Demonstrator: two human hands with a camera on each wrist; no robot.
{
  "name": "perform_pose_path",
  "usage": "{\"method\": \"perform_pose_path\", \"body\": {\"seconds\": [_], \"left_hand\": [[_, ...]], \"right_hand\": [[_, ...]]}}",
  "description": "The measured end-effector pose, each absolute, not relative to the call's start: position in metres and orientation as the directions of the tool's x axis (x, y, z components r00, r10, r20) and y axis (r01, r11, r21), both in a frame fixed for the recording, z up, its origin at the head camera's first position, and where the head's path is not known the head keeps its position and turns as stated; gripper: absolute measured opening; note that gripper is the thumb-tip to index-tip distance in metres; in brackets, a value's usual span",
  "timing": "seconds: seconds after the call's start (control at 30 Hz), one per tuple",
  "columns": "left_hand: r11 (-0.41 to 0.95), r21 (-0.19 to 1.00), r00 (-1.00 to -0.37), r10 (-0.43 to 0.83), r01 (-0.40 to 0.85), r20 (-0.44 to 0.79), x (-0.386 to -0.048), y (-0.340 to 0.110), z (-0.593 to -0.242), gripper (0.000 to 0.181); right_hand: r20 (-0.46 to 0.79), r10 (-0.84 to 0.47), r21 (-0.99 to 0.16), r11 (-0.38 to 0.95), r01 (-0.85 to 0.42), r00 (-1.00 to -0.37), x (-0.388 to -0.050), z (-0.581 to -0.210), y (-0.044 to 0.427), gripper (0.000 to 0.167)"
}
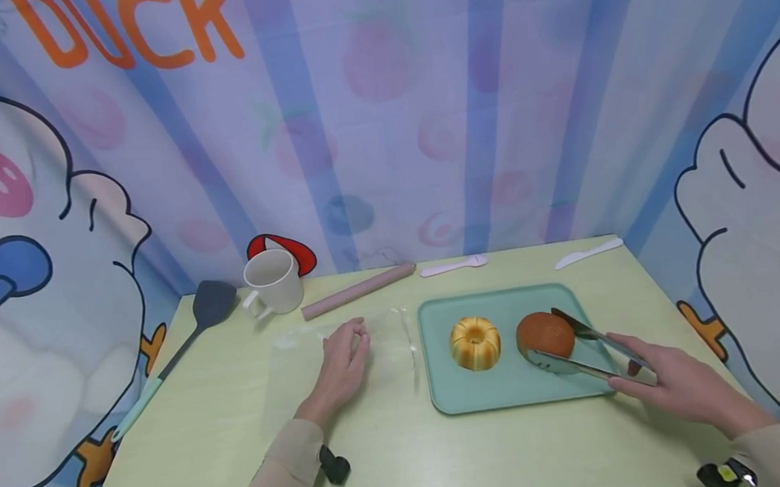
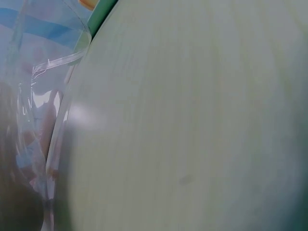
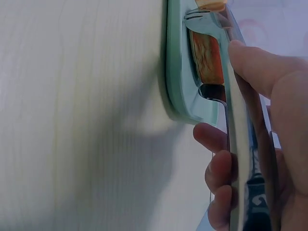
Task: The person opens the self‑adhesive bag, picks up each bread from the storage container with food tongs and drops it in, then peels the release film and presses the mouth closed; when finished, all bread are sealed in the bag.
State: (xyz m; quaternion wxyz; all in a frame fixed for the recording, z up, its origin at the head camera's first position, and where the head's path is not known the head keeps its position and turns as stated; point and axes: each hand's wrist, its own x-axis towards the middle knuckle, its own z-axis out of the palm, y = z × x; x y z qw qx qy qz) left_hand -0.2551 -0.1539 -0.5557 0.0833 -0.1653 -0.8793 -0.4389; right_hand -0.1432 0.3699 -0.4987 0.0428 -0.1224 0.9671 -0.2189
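My right hand (image 1: 680,378) grips metal tongs (image 3: 238,115). The tongs' two arms lie on either side of a round brown bun (image 1: 544,334) on a green tray (image 1: 507,396). Beside it on the tray sits a ring-shaped, fluted yellow cake (image 1: 475,344). Left of the tray, my left hand (image 1: 340,366) holds a clear plastic bag (image 1: 390,355), its fingers curled at the tips. In the left wrist view the bag (image 2: 53,62) stands up off the table; the left fingers there are dark and blurred.
Behind the bag lies a pinkish roll (image 1: 359,290), with a white mug (image 1: 274,280) left of it. A dark-headed spatula (image 1: 197,330) lies at far left. A pale fork (image 1: 455,265) and knife (image 1: 588,252) lie along the back edge, before a printed curtain (image 1: 389,124).
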Motion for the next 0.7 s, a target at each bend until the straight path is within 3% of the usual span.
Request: {"method": "perform_pose_path", "body": {"seconds": [0.7], "left_hand": [[0.582,0.718,-0.924,0.224,0.382,0.31,-0.256,-0.157,-0.556,0.018]], "right_hand": [[0.136,-0.263,-0.366,0.883,-0.295,-0.955,-0.158,-0.479,0.353,0.067]]}}
